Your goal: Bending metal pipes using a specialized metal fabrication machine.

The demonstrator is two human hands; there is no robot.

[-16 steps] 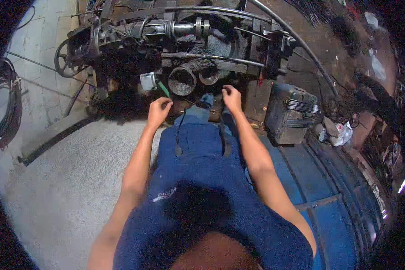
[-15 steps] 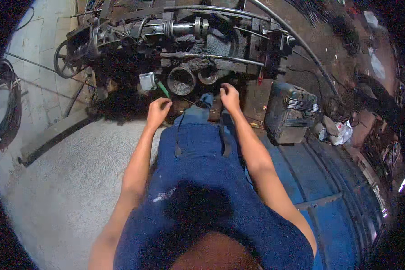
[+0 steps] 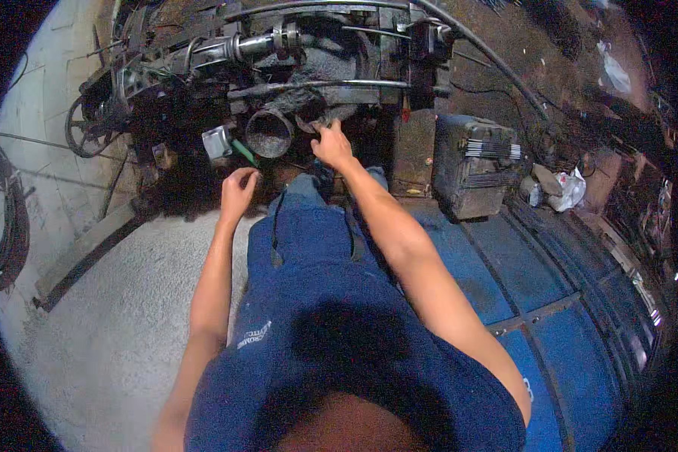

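In front of me stands a dark, greasy machine with a wide round pipe mouth (image 3: pixel 270 134) full of grey grit. My right hand (image 3: pixel 333 145) reaches to a smaller round opening (image 3: pixel 309 123) just right of it. The fingers are bent at its rim; what they grip, if anything, is hidden. Lower and to the left, my left hand (image 3: pixel 238 190) hovers over my lap with its fingers curled together. Anything between those fingers is too small to make out. Just above it a green handle (image 3: pixel 245 153) slants down from a pale square piece (image 3: pixel 218 142).
Metal rods (image 3: pixel 331 85) cross the machine. A handwheel (image 3: pixel 90 124) sits at its left. On the right are a dirty grey motor-like box (image 3: pixel 476 169), a crumpled plastic bag (image 3: pixel 570 190) and blue ribbed sheeting (image 3: pixel 490 267). A coiled cable (image 3: pixel 9 215) hangs at far left.
My right hand has moved forward and left, from beside the smaller opening onto its rim. My left hand stays low with curled fingers. The whole view has shifted slightly.
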